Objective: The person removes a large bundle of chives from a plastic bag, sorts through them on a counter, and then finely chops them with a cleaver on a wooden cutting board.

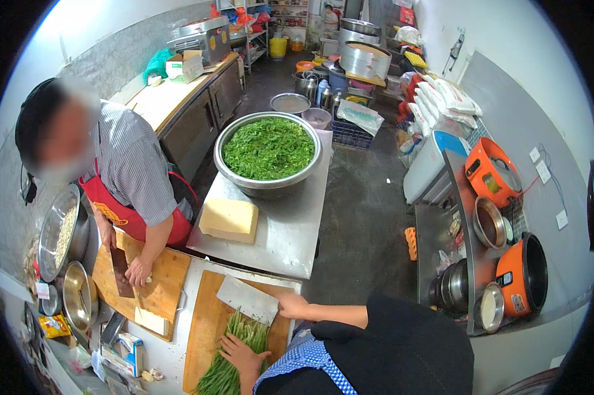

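Note:
On the wooden cutting board (201,329) in front of me lies a thick bunch of garlic chives (228,365). My left hand (243,355) rests across the bunch, its fingers over one side and its thumb toward the other. The handle of a broad cleaver (244,297) is gripped in my right hand (293,305). Its pale blade lies sideways over the board, just beyond the cut ends of the chives. How my right fingers wrap the handle is partly hidden.
A co-worker in a red apron (175,230) cuts at a second board (165,286), left. Beyond my board, a metal table (290,243) carries a large bowl (269,187) of chopped greens and a pale yellow block (229,220). Orange cookers (513,286) stand on a right-hand shelf.

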`<action>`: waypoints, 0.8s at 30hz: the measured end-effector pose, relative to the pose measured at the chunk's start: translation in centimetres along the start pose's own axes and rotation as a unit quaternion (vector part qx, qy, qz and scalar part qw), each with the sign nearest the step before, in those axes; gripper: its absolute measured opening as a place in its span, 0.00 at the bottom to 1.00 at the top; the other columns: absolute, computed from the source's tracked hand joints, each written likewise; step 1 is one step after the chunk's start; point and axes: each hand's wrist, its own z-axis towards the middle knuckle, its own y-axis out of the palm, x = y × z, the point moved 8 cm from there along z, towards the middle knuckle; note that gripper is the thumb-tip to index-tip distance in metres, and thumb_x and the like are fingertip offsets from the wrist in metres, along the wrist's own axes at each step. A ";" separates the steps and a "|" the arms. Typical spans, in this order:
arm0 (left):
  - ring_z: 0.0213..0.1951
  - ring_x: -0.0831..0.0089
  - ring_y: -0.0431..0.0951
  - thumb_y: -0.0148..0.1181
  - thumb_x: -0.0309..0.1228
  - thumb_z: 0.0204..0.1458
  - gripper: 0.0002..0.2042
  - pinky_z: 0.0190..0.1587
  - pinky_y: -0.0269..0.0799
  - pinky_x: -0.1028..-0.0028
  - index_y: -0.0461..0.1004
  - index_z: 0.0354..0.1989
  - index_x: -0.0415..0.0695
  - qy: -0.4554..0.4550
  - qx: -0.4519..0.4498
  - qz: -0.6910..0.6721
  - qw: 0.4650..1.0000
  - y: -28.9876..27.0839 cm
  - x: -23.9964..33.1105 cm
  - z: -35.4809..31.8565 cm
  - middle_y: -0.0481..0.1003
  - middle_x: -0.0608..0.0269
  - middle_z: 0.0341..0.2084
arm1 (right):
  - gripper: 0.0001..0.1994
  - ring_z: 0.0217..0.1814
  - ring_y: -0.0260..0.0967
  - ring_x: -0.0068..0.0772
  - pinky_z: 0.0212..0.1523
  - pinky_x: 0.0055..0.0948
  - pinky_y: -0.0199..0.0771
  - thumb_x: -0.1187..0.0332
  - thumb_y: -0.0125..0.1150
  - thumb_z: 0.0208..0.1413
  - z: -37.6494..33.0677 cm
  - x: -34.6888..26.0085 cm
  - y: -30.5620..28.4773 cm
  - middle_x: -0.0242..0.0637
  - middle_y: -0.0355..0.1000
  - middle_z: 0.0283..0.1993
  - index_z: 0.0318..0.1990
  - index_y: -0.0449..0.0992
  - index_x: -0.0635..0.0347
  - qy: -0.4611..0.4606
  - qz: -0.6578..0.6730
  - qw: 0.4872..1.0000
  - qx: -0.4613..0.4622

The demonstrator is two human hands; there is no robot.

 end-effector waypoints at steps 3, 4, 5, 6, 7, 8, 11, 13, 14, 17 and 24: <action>0.70 0.46 0.40 0.74 0.62 0.21 0.70 0.66 0.36 0.44 0.38 0.69 0.33 -0.010 0.002 0.006 1.000 -0.2 -0.5 1.0 0.39 0.38 0.68 | 0.21 0.45 0.69 0.61 0.44 0.50 0.71 0.70 0.56 0.41 0.4 -0.1 -0.3 0.58 0.71 0.43 0.47 0.69 0.66 0.014 -0.021 1.000 -0.015; 0.70 0.46 0.40 0.75 0.61 0.22 0.69 0.66 0.36 0.44 0.39 0.69 0.33 -0.013 -0.007 -0.007 1.000 -0.5 -0.6 1.6 0.40 0.38 0.68 | 0.23 0.46 0.69 0.60 0.44 0.50 0.71 0.70 0.56 0.41 0.5 0.1 -0.3 0.58 0.71 0.44 0.49 0.69 0.66 0.012 -0.028 0.999 -0.011; 0.70 0.48 0.41 0.75 0.59 0.23 0.66 0.67 0.38 0.45 0.42 0.68 0.34 -0.028 -0.013 -0.025 0.999 -1.3 -1.3 1.8 0.43 0.40 0.68 | 0.24 0.46 0.69 0.60 0.44 0.49 0.72 0.70 0.56 0.41 0.8 0.1 0.0 0.58 0.71 0.44 0.51 0.69 0.65 0.005 -0.033 0.999 -0.011; 0.70 0.49 0.42 0.75 0.58 0.23 0.65 0.67 0.38 0.46 0.43 0.68 0.35 -0.016 0.002 -0.036 0.999 -1.1 -1.7 2.4 0.44 0.40 0.68 | 0.26 0.47 0.69 0.60 0.44 0.49 0.72 0.70 0.56 0.41 1.6 0.7 0.8 0.58 0.71 0.45 0.53 0.68 0.65 -0.024 -0.034 0.999 0.011; 0.70 0.50 0.43 0.75 0.56 0.24 0.64 0.67 0.39 0.47 0.44 0.68 0.35 0.004 0.015 -0.049 0.999 -0.4 -1.6 3.1 0.46 0.41 0.67 | 0.27 0.47 0.69 0.59 0.44 0.49 0.72 0.70 0.56 0.41 2.2 2.7 1.9 0.58 0.71 0.45 0.54 0.67 0.64 -0.046 -0.038 0.998 0.037; 0.69 0.50 0.44 0.76 0.55 0.24 0.63 0.67 0.40 0.48 0.45 0.67 0.35 0.020 0.028 -0.060 0.998 0.0 -1.5 3.5 0.47 0.41 0.67 | 0.28 0.47 0.69 0.59 0.44 0.49 0.72 0.70 0.56 0.41 2.5 3.6 2.6 0.58 0.71 0.45 0.56 0.66 0.64 -0.070 -0.041 0.995 0.060; 0.64 0.49 0.56 0.75 0.50 0.24 0.58 0.65 0.48 0.52 0.51 0.65 0.35 0.031 0.117 -0.071 0.990 -2.1 -0.8 2.5 0.58 0.41 0.62 | 0.31 0.48 0.70 0.58 0.46 0.49 0.72 0.70 0.58 0.41 2.4 2.4 2.1 0.57 0.72 0.46 0.59 0.65 0.62 -0.031 -0.050 0.998 0.026; 0.62 0.48 0.59 0.74 0.48 0.26 0.55 0.64 0.52 0.53 0.53 0.64 0.35 0.036 0.124 -0.069 0.989 -2.2 -1.6 2.0 0.61 0.41 0.59 | 0.29 0.44 0.71 0.58 0.43 0.50 0.72 0.69 0.59 0.40 1.7 0.7 0.4 0.55 0.73 0.41 0.55 0.67 0.62 -0.004 -0.037 0.999 -0.007; 0.61 0.48 0.61 0.74 0.47 0.27 0.53 0.63 0.54 0.54 0.54 0.64 0.35 0.040 0.115 -0.071 0.990 -2.3 -1.0 2.2 0.62 0.41 0.58 | 0.27 0.42 0.72 0.58 0.41 0.50 0.73 0.69 0.60 0.39 1.7 1.9 1.0 0.54 0.73 0.38 0.53 0.68 0.63 -0.004 -0.054 0.998 -0.011; 0.58 0.46 0.64 0.72 0.44 0.29 0.50 0.60 0.59 0.55 0.56 0.63 0.34 0.013 0.082 -0.073 0.994 -2.0 -2.8 2.9 0.64 0.41 0.56 | 0.22 0.39 0.72 0.58 0.38 0.51 0.72 0.71 0.59 0.38 3.2 2.7 2.9 0.55 0.73 0.36 0.46 0.69 0.66 -0.002 -0.070 0.997 -0.043; 0.55 0.46 0.65 0.71 0.47 0.32 0.50 0.57 0.63 0.54 0.54 0.64 0.34 0.021 0.140 -0.035 0.989 -2.0 -4.1 4.2 0.64 0.40 0.55 | 0.18 0.40 0.73 0.57 0.37 0.53 0.72 0.75 0.58 0.38 2.5 1.8 1.8 0.54 0.73 0.36 0.42 0.70 0.67 0.007 -0.040 0.999 0.002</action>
